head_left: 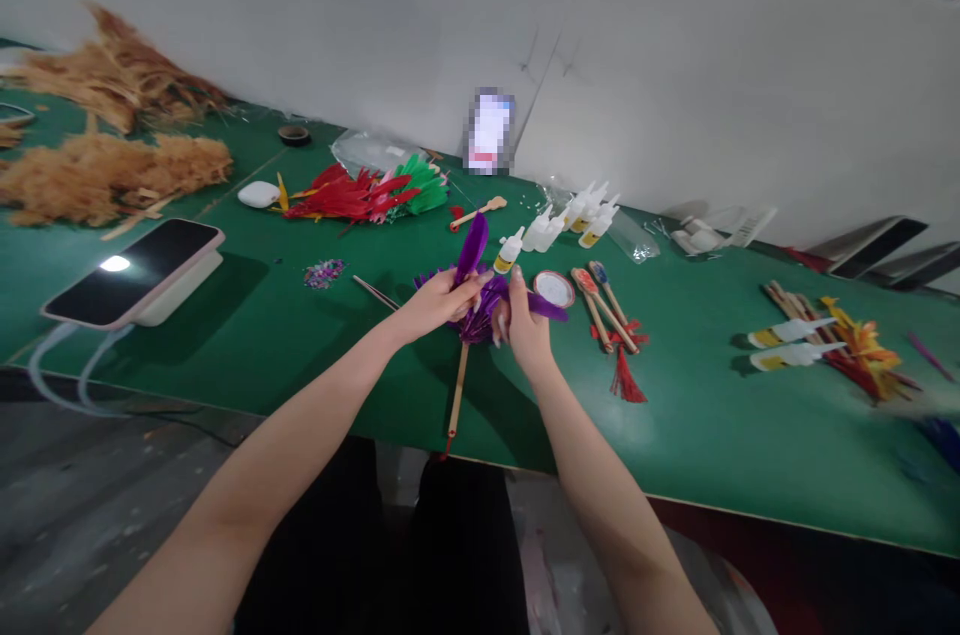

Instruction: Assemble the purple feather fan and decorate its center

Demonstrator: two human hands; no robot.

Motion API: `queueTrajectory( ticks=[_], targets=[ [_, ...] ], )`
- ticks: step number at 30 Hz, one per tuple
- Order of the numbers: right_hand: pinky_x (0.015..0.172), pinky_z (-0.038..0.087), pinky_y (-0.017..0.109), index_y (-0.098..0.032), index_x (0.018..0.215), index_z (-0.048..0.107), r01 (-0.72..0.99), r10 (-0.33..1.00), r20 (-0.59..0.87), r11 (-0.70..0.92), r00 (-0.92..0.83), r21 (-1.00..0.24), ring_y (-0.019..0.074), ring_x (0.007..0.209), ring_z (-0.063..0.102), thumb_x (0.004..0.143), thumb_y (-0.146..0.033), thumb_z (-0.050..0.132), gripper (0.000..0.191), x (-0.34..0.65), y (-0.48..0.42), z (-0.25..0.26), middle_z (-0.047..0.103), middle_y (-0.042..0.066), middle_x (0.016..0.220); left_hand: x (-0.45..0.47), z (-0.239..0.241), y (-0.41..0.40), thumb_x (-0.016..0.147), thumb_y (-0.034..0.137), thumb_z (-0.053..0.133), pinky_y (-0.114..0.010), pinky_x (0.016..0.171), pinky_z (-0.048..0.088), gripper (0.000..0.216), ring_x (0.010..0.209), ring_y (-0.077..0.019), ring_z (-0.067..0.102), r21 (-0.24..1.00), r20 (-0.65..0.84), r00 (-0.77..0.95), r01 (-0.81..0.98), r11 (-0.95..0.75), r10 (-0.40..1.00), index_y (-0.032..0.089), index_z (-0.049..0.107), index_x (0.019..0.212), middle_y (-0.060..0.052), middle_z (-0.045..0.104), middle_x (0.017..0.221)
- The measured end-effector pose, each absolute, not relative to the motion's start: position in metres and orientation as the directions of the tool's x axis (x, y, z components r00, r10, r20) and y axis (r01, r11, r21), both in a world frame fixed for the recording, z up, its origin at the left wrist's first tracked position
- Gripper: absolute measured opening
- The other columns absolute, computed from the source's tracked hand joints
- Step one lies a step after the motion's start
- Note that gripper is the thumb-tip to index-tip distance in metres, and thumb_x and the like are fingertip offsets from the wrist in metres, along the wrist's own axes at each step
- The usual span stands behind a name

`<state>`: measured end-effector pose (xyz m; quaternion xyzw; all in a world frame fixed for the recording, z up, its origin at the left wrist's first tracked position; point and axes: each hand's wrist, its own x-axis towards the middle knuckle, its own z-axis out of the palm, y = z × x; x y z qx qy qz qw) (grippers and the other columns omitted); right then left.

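Observation:
Between my hands lies a purple feather fan (pixel 475 327). Its thin wooden handle (pixel 458 390) points toward me and ends in a red cord at the table edge. My left hand (pixel 441 305) is closed, pinching an upright purple feather (pixel 472 247) over the fan's left side. In my right hand (pixel 526 323), also closed, another purple feather (pixel 549 307) sticks out to the right. Both hands partly hide the fan. A small glue bottle (pixel 508 253) stands just beyond my fingertips. Tweezers (pixel 376 293) lie left of the fan, and a white round dish (pixel 554 289) sits right of it.
Several glue bottles (pixel 585 213) stand behind the dish. Wooden-handled pieces with a red tassel (pixel 628 377) lie to the right. Red feathers (pixel 349 194), green feathers (pixel 420 185) and sequins (pixel 324 273) lie left. A phone (pixel 139 270) rests on a stand; brown fibres (pixel 112 175) fill the far left.

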<state>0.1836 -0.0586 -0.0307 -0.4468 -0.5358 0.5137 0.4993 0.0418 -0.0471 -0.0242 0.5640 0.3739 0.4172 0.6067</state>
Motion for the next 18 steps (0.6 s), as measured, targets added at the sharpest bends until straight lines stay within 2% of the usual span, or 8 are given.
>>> queueTrajectory(
  ticks=[6, 11, 14, 18],
  targets=[
    [0.034, 0.032, 0.025, -0.024, 0.04, 0.037, 0.036, 0.99, 0.125, 0.127, -0.06, -0.991, 0.008, 0.027, 0.037, 0.089, -0.061, 0.04, 0.061, 0.181, -0.062, -0.037, 0.036, -0.005, 0.031, 0.044, -0.026, -0.047, 0.087, 0.044, 0.053, -0.021, 0.041, 0.018, 0.039, 0.038, -0.0037, 0.023, 0.996, -0.024, 0.345, -0.071, 0.051, 0.938, 0.018, 0.041, 0.061, 0.009, 0.028, 0.043],
    [0.039, 0.035, 0.024, -0.023, 0.043, 0.04, 0.193, 0.976, 0.216, 0.214, -0.008, -0.958, 0.0076, 0.031, 0.039, 0.089, -0.055, 0.045, 0.056, 0.183, -0.063, -0.035, 0.039, -0.005, 0.033, 0.044, -0.03, -0.043, 0.091, 0.038, 0.047, -0.021, 0.041, 0.023, 0.039, 0.037, -0.0051, 0.032, 0.996, -0.086, 0.24, 0.001, 0.088, 0.967, 0.015, 0.05, 0.06, 0.006, 0.038, 0.041],
    [0.037, 0.034, 0.024, -0.023, 0.044, 0.04, 0.155, 0.978, 0.207, 0.204, 0.004, -0.967, 0.0077, 0.03, 0.039, 0.09, -0.055, 0.044, 0.056, 0.185, -0.062, -0.035, 0.039, -0.005, 0.034, 0.041, -0.029, -0.041, 0.092, 0.037, 0.045, -0.02, 0.041, 0.025, 0.038, 0.037, -0.0051, 0.034, 0.994, -0.103, 0.161, -0.016, 0.107, 0.981, 0.014, 0.052, 0.062, 0.006, 0.04, 0.041],
    [0.033, 0.031, 0.026, -0.024, 0.043, 0.038, 0.064, 0.988, 0.152, 0.15, 0.029, -0.987, 0.0083, 0.028, 0.036, 0.087, -0.059, 0.046, 0.056, 0.187, -0.055, -0.037, 0.036, -0.005, 0.033, 0.036, -0.027, -0.038, 0.093, 0.04, 0.043, -0.019, 0.041, 0.026, 0.042, 0.036, -0.0047, 0.032, 0.997, -0.073, 0.16, -0.018, 0.077, 0.984, 0.014, 0.052, 0.061, 0.007, 0.037, 0.039]
  ],
)
